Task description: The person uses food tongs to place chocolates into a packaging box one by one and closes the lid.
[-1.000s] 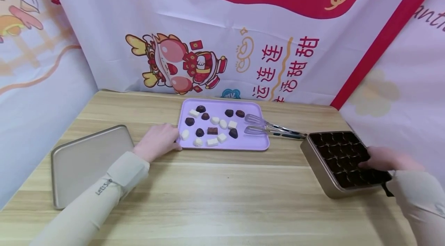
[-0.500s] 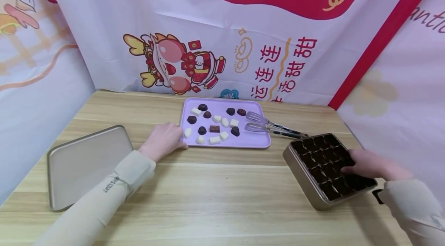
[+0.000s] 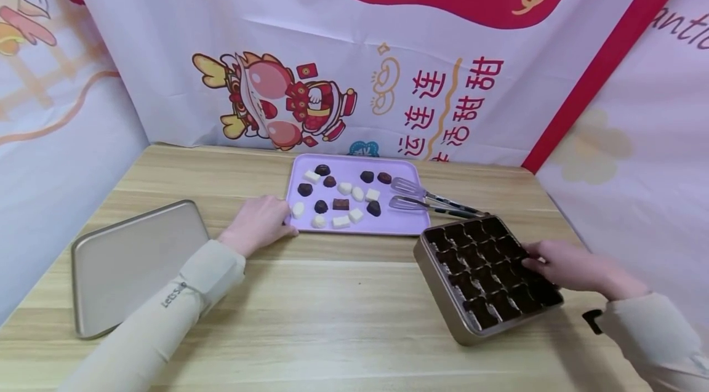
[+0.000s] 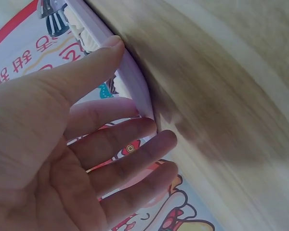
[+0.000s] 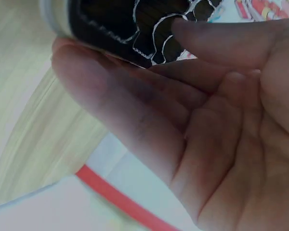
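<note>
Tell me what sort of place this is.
Probably a makeshift demonstration booth: printed cloth hangs directly behind a wood-grain table, on which a lilac tray bears scattered chocolate-like pieces.

Curtained booth (printed cloth walls (image 3: 354, 66)).

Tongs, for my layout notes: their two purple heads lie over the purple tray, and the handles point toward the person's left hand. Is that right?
The direction is wrong: in the head view, the tongs point their handles toward the box at the right hand. Their two purple heads do lie over the purple tray.
</note>
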`<state>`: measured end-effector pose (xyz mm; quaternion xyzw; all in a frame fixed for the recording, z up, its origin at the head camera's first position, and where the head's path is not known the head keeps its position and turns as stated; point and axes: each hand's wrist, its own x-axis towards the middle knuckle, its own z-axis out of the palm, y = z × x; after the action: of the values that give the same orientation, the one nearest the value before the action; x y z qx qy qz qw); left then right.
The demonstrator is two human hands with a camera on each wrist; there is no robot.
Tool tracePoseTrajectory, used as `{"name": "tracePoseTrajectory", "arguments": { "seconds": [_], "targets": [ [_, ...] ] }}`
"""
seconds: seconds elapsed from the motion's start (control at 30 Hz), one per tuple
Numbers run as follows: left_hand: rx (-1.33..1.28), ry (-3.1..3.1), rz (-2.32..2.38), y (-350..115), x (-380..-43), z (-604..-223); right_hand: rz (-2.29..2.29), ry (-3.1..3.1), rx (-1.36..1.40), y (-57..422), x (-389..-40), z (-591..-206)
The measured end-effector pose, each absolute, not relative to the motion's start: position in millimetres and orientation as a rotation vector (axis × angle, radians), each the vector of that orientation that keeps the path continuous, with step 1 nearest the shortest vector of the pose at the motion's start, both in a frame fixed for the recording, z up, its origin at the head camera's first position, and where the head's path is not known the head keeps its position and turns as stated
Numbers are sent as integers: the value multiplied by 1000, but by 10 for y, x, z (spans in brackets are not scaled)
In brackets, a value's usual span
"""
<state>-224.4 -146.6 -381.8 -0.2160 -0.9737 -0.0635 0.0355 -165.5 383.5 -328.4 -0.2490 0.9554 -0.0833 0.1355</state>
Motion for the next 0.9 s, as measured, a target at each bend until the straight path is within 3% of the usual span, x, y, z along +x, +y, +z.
{"name": "tracePoseTrajectory", "arguments": {
  "seconds": [0.2,0.57,0.9],
  "targets": [
    [-684,-3026,-234,-1460,-2187,-3793,-221,2794,-890,3640,-1614,-3310],
    [-748,-3067,-229,-1398,-1918,-3709,-278,2818,-906,3255,-1527,-3373],
    [-870,-3048,-705,-1068,-1546,-3600,-459,2796,-897,2805,-1346,-3398]
  ]
}}
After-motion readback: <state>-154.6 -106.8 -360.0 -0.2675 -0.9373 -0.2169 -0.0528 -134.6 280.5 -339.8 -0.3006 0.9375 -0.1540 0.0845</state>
